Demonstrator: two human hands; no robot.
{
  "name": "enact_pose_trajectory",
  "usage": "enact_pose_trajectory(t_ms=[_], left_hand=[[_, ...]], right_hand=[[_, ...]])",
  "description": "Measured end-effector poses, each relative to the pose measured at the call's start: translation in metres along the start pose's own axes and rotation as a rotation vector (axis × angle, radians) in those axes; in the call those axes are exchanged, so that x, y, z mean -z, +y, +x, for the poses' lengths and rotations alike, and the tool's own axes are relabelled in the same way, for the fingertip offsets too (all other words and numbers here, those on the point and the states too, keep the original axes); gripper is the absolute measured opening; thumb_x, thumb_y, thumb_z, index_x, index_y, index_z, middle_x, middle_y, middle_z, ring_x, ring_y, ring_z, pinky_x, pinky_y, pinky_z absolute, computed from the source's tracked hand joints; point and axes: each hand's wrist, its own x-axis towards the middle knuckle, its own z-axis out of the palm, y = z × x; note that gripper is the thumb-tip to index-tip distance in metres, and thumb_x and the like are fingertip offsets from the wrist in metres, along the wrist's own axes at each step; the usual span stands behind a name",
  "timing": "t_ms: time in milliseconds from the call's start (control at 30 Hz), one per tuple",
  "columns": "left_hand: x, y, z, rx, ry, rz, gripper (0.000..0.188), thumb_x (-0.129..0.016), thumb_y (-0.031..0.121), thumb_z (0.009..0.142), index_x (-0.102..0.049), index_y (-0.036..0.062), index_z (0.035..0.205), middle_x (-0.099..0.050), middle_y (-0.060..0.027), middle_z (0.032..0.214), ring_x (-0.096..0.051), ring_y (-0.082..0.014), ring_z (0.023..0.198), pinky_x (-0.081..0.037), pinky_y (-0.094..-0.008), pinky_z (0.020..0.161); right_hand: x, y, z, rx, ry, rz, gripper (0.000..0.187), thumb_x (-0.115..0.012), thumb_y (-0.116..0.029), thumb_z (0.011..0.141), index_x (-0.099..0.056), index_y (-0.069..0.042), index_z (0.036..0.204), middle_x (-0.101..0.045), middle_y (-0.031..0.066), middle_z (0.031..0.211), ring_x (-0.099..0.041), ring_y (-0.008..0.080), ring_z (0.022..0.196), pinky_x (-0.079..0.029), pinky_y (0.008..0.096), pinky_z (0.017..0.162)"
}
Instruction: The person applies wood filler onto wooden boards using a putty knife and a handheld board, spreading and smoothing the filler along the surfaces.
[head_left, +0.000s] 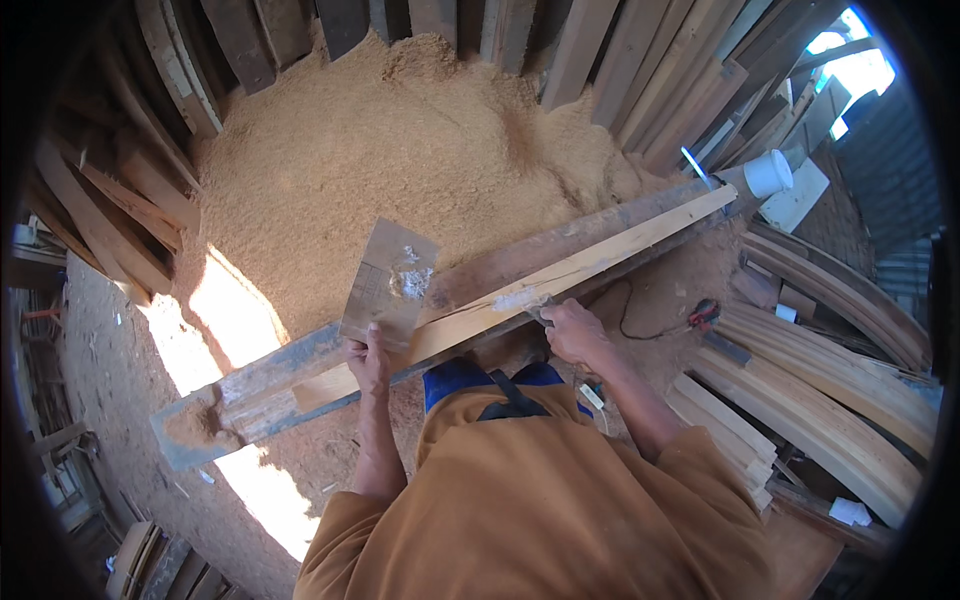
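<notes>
My left hand (pixel 371 362) grips the lower end of a flat rectangular board (pixel 378 285), thumb on top. A dab of white paste (pixel 411 282) lies on that board's upper right part. My right hand (pixel 575 332) is closed around a small putty knife (pixel 541 309), mostly hidden by the fingers. Its tip is at a white smear (pixel 513 298) on a long pale timber (pixel 590 262). The timber rests lengthwise on a weathered bench beam (pixel 500 257) that slants up to the right. A dark crack runs along the timber near the smear.
A big sawdust heap (pixel 400 150) lies beyond the bench, with upright planks (pixel 580 50) behind it. A white bucket (pixel 768 174) sits at the beam's far right end. Stacked timber (pixel 810 370) and a red-and-black tool (pixel 704 314) with a cord are at right.
</notes>
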Motion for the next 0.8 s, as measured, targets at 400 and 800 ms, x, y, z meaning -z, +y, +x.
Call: enact_pose_trajectory(t_ms=[400, 800], left_hand=[[-0.006, 0.005, 0.002, -0.022, 0.017, 0.008, 0.018, -0.062, 0.018, 0.102, -0.066, 0.0003, 0.104, -0.07, -0.0014, 0.094, -0.058, -0.005, 0.082, -0.047, -0.023, 0.071], [0.003, -0.002, 0.001, -0.002, -0.026, -0.039, 0.015, -0.061, 0.016, 0.102, -0.065, 0.0014, 0.102, -0.068, -0.0008, 0.092, -0.058, -0.0057, 0.082, -0.046, -0.0245, 0.073]], right_hand=[[-0.016, 0.007, 0.008, -0.01, 0.211, 0.112, 0.036, -0.064, -0.018, 0.091, -0.066, -0.009, 0.126, -0.058, 0.0243, 0.121, -0.061, 0.0434, 0.11, -0.051, 0.049, 0.094], [0.004, 0.046, -0.022, 0.188, 0.33, 0.274, 0.043, -0.065, -0.01, 0.085, -0.059, 0.001, 0.126, -0.067, 0.0288, 0.112, -0.066, 0.0396, 0.108, -0.053, 0.0486, 0.093]])
